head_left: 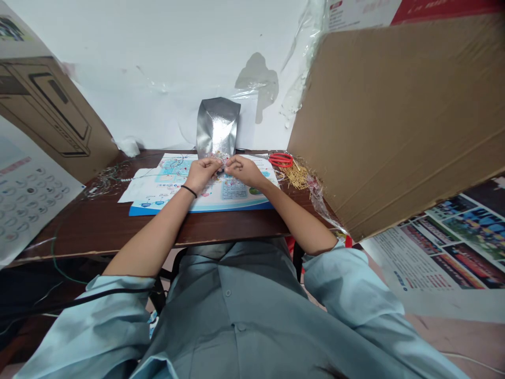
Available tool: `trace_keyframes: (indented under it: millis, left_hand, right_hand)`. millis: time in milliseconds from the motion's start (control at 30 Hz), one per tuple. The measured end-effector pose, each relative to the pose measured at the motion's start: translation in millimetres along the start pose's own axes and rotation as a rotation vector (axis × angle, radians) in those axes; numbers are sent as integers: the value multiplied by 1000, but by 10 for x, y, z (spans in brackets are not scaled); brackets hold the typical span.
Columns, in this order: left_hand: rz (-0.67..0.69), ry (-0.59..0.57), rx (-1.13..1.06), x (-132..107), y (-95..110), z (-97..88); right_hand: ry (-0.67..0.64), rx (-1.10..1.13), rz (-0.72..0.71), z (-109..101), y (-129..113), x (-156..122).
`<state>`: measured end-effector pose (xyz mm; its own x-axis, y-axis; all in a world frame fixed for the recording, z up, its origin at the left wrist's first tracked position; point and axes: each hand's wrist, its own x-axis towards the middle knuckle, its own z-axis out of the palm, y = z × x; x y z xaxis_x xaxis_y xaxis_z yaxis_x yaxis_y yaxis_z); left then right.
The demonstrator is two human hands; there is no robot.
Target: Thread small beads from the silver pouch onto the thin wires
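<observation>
My left hand [202, 173] is closed in a pinch over the printed sheets [165, 202], a black band round its wrist. Close by on its right, my right hand [241, 168] pinches too, the fingertips of both nearly meeting. Whatever they hold is too small to make out. Small coloured bits, possibly beads, lie under and around the fingers. Just behind the hands stands a silver foil pouch [218, 126], leaning toward the wall. Thin strands [173, 162] lie on the paper left of my left hand.
Red-handled scissors [281, 160] lie right of the sheets beside a pile of thin gold-coloured pins or sticks [296, 176]. Tangled clear strands [104, 181] are at the left. Cardboard boxes [386, 116] wall in both sides of the brown table [232, 226].
</observation>
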<state>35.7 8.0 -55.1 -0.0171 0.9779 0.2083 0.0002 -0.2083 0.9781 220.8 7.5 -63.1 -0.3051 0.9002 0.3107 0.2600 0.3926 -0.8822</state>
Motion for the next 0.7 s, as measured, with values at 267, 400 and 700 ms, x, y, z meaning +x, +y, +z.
trace_keyframes:
  millis: [267,400,700]
  left_hand:
    - [19,-61,158,-44,39,10]
    - [49,-74,217,-55,48,43]
    - [99,-77,301,-43,-39,34]
  right_hand:
    - [6,-116,31,-1,-79,-30]
    - [-6,-216,10,-35,-99,-34]
    - [6,-93,36,-39,-124,-57]
